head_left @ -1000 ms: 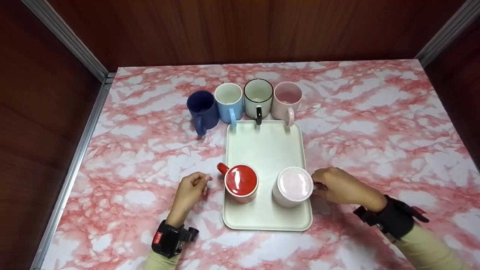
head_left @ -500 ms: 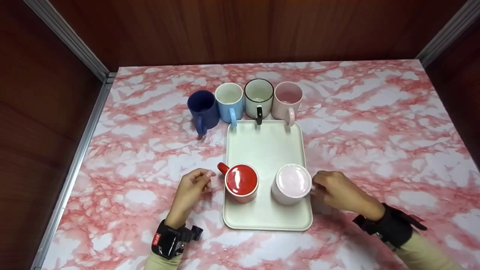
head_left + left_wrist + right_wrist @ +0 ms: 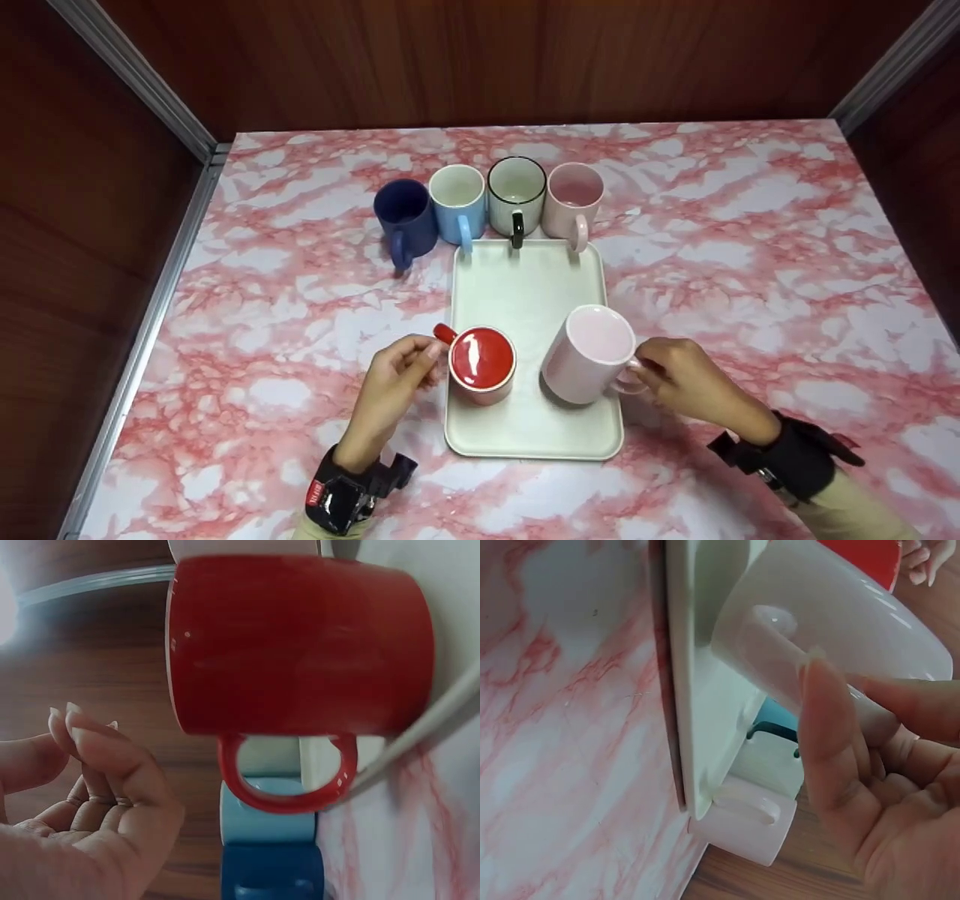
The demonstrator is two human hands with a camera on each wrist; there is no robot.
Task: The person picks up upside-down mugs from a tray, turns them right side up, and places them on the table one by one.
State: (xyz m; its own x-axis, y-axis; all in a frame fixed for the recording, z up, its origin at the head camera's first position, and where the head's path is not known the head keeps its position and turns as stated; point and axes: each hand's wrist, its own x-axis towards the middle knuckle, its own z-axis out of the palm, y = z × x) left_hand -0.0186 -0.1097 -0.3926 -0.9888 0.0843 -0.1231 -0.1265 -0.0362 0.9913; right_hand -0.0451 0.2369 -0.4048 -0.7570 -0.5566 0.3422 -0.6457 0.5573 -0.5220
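Observation:
A pale pink mug (image 3: 585, 367) stands upside down and tilted over the right side of the cream tray (image 3: 534, 439), its base up. My right hand (image 3: 690, 382) pinches its handle between thumb and fingers, as the right wrist view shows of that mug (image 3: 840, 607). On the tray's left side a red mug (image 3: 482, 364) rests upside down, handle pointing left and back. Close beside that handle is my left hand (image 3: 391, 386), fingers loosely bent; in the left wrist view the hand (image 3: 105, 817) is apart from the red mug (image 3: 300, 645) and holds nothing.
Behind the tray several mugs stand upright in a row, handles forward: dark blue (image 3: 409, 225), light blue (image 3: 459, 221), white with black rim (image 3: 517, 202) and pink (image 3: 574, 214). Some of their handles overhang the tray's back edge. Wooden panels (image 3: 480, 60) enclose the marbled table (image 3: 750, 262).
The pale pink mug has gone from level to tilted, its base tipping toward the back right, with the right hand at its handle. My left hand has moved right, closer to the red mug.

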